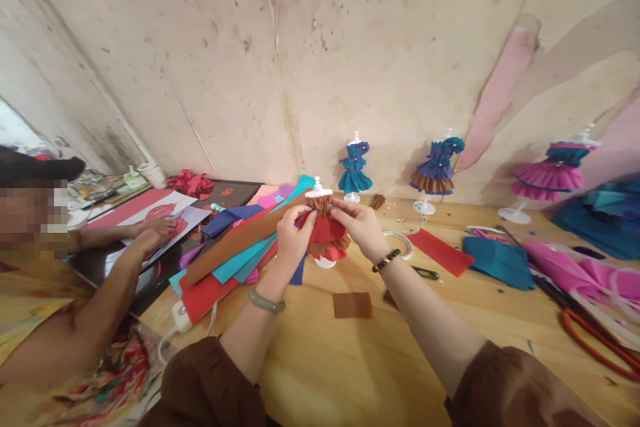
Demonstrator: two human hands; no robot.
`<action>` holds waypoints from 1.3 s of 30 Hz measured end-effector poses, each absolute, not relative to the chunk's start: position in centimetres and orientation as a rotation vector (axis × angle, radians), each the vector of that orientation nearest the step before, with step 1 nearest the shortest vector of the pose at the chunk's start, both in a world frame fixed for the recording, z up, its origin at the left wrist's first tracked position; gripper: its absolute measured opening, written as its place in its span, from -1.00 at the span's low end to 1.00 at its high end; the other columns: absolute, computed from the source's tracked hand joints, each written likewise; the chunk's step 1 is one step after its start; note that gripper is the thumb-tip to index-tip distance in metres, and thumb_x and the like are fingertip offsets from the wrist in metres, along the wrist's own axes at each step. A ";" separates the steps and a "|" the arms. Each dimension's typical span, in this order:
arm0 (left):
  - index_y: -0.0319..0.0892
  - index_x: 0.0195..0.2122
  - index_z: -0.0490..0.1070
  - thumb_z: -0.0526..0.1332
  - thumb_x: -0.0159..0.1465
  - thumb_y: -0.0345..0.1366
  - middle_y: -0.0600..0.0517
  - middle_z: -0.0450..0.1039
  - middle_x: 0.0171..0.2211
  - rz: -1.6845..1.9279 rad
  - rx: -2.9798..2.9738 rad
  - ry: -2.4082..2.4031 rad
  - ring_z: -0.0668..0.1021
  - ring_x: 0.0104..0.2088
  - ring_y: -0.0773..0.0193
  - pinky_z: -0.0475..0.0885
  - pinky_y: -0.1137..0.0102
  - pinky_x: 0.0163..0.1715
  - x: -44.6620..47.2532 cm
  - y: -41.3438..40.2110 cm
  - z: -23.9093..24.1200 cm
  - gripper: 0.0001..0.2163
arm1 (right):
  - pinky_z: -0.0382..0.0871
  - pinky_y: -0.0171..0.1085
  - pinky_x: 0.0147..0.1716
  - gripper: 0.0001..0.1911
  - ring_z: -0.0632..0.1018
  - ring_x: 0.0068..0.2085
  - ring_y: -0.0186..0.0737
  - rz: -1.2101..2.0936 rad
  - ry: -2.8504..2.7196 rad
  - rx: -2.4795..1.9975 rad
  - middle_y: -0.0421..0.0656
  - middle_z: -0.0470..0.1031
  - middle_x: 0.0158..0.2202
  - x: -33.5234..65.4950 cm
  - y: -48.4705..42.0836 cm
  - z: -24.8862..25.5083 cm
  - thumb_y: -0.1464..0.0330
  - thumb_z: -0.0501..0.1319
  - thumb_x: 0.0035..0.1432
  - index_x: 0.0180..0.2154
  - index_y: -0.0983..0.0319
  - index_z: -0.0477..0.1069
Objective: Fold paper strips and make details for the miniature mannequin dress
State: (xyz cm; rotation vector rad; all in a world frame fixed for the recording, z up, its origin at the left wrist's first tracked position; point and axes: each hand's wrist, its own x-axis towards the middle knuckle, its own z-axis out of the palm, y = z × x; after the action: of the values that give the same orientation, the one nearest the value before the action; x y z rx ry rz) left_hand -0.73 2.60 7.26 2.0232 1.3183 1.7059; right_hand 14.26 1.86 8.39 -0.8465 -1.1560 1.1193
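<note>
A miniature dress form [320,192] with a white top and base stands upright before me. It wears a pleated brown bodice [319,205] over a red paper skirt [327,229], with brown and red layers below. My left hand [294,232] pinches the dress at the left of its waist, thumb and fingers together. From the other side, my right hand [359,221] pinches the waist too. My fingertips cover part of the waist. A brown paper rectangle [353,305] lies on the table in front of the form.
Dressed miniature forms in teal [355,167], blue and brown [434,167], and pink [549,177] stand along the wall. Paper strips [235,247] fan out at left. Tape roll [400,243], red paper [440,251], teal paper [497,261] and orange-handled scissors [595,340] lie right. A co-worker's hands [155,233] rest over a drawing.
</note>
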 end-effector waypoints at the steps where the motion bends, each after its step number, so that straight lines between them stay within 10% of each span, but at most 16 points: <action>1: -0.17 -0.30 0.44 0.20 0.17 -0.28 -0.02 0.53 -0.29 1.699 1.991 1.309 0.54 -0.22 0.20 0.41 0.33 -0.15 -0.7 2.6 7.3 -0.88 | 0.44 -0.15 -0.16 -0.67 0.57 -0.19 -0.10 1.122 -1.149 -0.845 -0.10 0.60 -0.23 14.3 1.9 8.3 0.30 0.30 -0.11 -0.22 0.25 0.51; 39: -0.20 -0.40 0.39 0.25 0.10 -0.31 0.00 0.50 -0.38 1.500 1.887 1.062 0.54 -0.29 0.19 0.42 0.31 -0.22 -1.1 5.2 6.6 -0.91 | 0.26 -0.31 -0.57 -0.71 0.38 -0.56 -0.28 0.714 -1.369 -1.096 -0.18 0.48 -0.57 13.6 2.9 7.4 0.23 0.24 -0.06 -0.33 0.28 0.54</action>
State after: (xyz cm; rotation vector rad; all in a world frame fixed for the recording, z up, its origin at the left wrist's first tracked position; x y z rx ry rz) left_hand -1.06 5.16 6.56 1.8873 1.0617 1.4996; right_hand 13.55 2.92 7.38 -1.0964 -1.3692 0.7142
